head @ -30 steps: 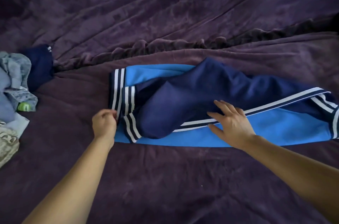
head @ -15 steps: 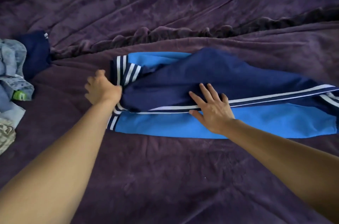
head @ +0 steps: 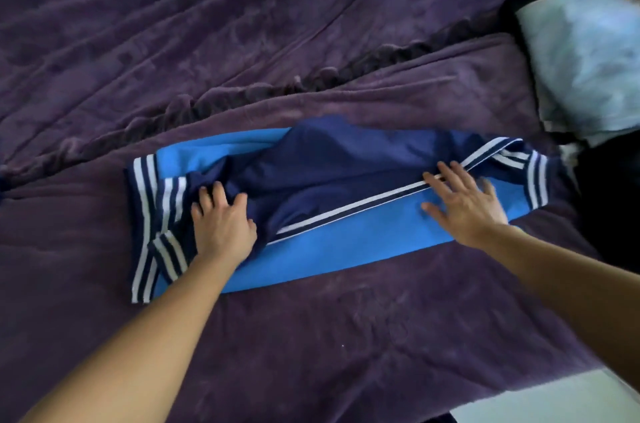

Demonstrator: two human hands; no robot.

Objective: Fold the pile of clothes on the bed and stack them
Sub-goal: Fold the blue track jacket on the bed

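**Q:** What is shifting?
**A:** The left hand is now pressing the jacket's navy sleeve, having left the striped cuff. The right hand is sliding toward the jacket's striped hem.

**Q:** Gripping anything?
**A:** No. Both hands are lying palm-down, well apart, flattening the blue jacket on the purple blanket. A pale pillow is showing beyond the jacket's right end.
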